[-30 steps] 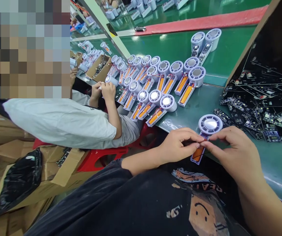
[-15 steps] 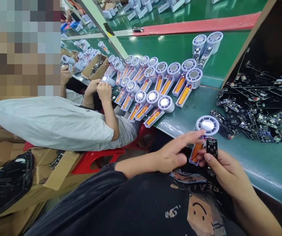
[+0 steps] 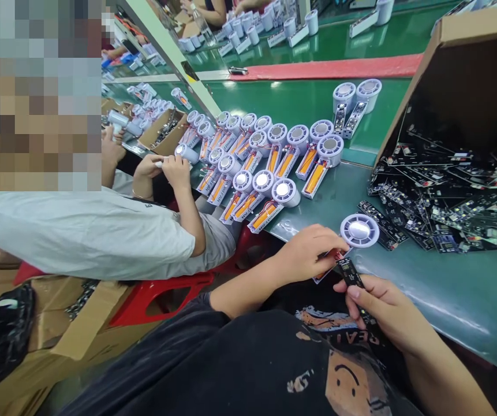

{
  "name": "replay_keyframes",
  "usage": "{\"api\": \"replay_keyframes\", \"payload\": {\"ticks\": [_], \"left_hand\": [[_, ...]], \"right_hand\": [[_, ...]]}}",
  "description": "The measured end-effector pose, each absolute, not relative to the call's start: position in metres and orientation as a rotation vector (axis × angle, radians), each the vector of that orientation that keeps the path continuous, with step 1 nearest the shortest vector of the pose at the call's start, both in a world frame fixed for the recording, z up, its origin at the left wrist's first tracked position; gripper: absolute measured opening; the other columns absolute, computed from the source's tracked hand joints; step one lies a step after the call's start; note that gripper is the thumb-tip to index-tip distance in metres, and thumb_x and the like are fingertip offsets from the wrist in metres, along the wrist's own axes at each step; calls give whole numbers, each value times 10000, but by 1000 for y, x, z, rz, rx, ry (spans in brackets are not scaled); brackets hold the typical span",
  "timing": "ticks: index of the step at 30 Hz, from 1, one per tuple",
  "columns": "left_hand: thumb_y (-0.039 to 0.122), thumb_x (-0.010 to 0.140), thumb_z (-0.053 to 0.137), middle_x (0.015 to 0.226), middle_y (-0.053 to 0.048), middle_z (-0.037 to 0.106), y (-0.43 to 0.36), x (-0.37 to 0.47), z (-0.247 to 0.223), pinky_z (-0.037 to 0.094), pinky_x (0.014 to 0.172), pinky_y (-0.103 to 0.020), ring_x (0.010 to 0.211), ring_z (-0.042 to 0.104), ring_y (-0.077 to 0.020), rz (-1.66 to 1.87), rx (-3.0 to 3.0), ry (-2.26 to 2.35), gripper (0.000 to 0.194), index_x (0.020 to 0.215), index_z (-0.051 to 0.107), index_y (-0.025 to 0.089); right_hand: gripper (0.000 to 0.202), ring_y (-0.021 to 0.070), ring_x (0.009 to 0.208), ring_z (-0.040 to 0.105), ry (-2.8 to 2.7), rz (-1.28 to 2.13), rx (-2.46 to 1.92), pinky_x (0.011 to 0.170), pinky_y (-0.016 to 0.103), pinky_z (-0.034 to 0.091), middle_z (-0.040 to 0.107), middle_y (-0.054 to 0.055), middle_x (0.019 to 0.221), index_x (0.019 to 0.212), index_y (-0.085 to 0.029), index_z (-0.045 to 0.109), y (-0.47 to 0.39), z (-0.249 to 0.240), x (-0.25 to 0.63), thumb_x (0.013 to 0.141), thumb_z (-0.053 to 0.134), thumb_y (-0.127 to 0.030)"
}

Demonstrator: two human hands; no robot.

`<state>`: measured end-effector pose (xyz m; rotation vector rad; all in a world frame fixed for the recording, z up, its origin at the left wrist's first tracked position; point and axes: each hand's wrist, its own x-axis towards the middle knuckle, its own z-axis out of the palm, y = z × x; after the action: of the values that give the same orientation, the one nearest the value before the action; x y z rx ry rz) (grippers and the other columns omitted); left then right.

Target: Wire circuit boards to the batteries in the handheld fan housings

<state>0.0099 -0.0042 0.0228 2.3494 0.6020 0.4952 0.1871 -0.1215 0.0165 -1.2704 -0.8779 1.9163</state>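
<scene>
My right hand [image 3: 382, 297] is closed on a narrow black circuit board [image 3: 351, 273], whose upper end points toward my left fingertips. My left hand [image 3: 306, 251] is closed too, its fingertips pinching thin red wires [image 3: 339, 255] at the top of that board. Just beyond the fingers is the round white head of a handheld fan [image 3: 359, 230], near the table edge. Most of its handle is hidden behind my left hand. Whether the wires touch the board, I cannot tell.
Rows of opened white fans with orange batteries [image 3: 316, 178] lie to the left on the green table [image 3: 447, 300]. A cardboard box [image 3: 482, 29] spills circuit boards [image 3: 438, 202] at the right. A co-worker in a light shirt [image 3: 88, 231] sits at the left.
My left hand, fingers spread before, has closed at the wires by the board. The circuit board in my right hand has tilted and shifted left. The view has moved slightly.
</scene>
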Motion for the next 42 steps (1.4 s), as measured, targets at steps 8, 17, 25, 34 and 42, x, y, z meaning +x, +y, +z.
{"api": "replay_keyframes", "payload": {"ticks": [8, 17, 25, 34, 42], "left_hand": [[217, 898, 673, 844, 10, 763, -1, 7, 33, 517, 723, -237, 739, 687, -122, 455, 2310, 790, 96, 982, 711, 188], [294, 958, 611, 890, -59, 676, -13, 16, 23, 535, 774, -312, 858, 642, -175, 675, 2565, 1019, 197, 913, 773, 192], [346, 994, 567, 955, -59, 740, -12, 3, 28, 552, 825, -299, 888, 684, -170, 723, 2666, 811, 255, 1094, 713, 163], [218, 991, 465, 1101, -109, 669, -36, 14, 32, 520, 727, -351, 948, 623, -228, 308, 3069, 972, 261, 1171, 635, 134], [219, 970, 472, 1003, -112, 653, -29, 32, 34, 527, 746, -390, 943, 607, -265, 171, 2918, 941, 294, 1189, 625, 96]], "right_hand": [[600, 129, 567, 545, -1108, 1596, -1480, 541, 281, 471, 601, -2, 709, 1198, -202, 623, -121, 2, 208, 855, 575, -691], [572, 113, 502, 501, -1098, 1563, -1525, 484, 264, 412, 548, -39, 656, 1087, -213, 576, -116, 2, 204, 879, 488, -738], [573, 89, 442, 466, -1000, 1509, -1526, 471, 254, 386, 531, -55, 599, 820, -223, 516, -109, 8, 196, 798, 536, -795], [602, 104, 453, 499, -960, 1511, -1522, 472, 259, 388, 540, -63, 610, 1008, -215, 537, -105, 3, 197, 785, 584, -772], [577, 114, 431, 523, -981, 1345, -1688, 414, 242, 381, 550, -52, 582, 824, -227, 543, -97, 6, 194, 731, 577, -796]]}}
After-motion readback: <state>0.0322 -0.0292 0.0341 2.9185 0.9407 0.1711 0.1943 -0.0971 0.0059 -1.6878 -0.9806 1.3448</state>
